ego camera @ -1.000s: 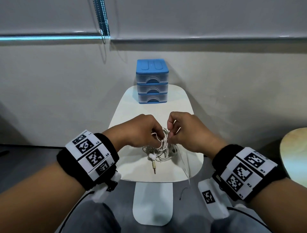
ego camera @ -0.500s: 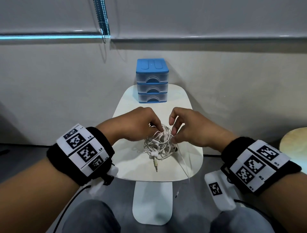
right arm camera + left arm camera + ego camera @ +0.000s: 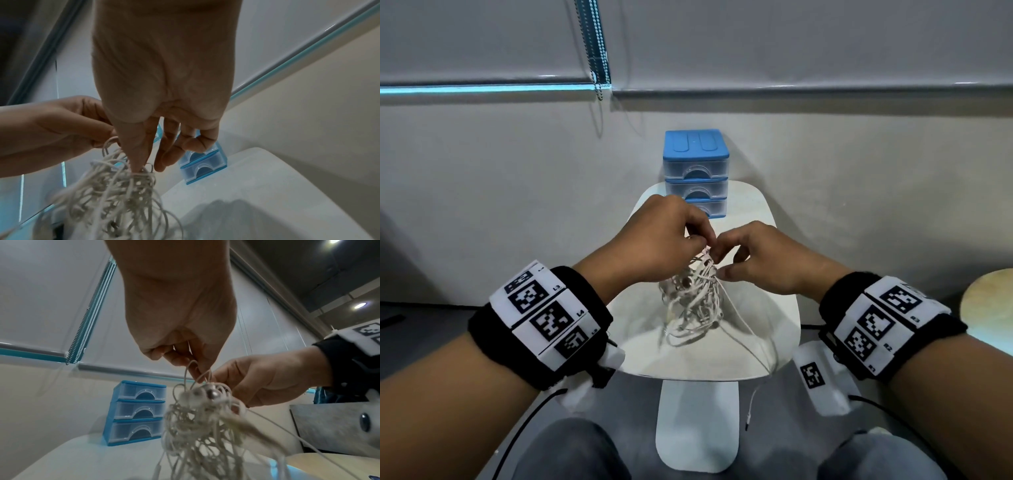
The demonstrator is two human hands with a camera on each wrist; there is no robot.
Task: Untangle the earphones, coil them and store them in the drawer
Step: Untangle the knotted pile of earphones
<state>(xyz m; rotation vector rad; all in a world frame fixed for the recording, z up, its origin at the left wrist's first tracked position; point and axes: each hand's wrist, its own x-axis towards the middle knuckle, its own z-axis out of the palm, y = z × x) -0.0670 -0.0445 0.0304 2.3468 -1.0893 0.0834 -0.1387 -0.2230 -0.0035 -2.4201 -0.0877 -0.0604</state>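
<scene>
A tangled bundle of white earphones (image 3: pixel 693 301) hangs in the air above the small white table (image 3: pixel 767 335). My left hand (image 3: pixel 671 236) pinches loops at the top of the tangle (image 3: pixel 197 374). My right hand (image 3: pixel 753 257) pinches the cord just beside it, thumb and forefinger on the strands (image 3: pixel 135 168), other fingers loosely spread. One cord end with its plug (image 3: pixel 749 416) dangles over the table's front edge. The blue drawer unit (image 3: pixel 695 171) with three clear drawers, all closed, stands at the table's far end, also seen in the left wrist view (image 3: pixel 135 412).
A wall runs close behind the table, with a blind's bead chain (image 3: pixel 594 51) hanging above. A round wooden table edge (image 3: pixel 989 308) shows at the right. My knees (image 3: pixel 571 452) are under the table's near edge.
Both hands have risen and lifted the tangle off the table; it now hangs from my fingertips. A cord end has slid over the front edge.
</scene>
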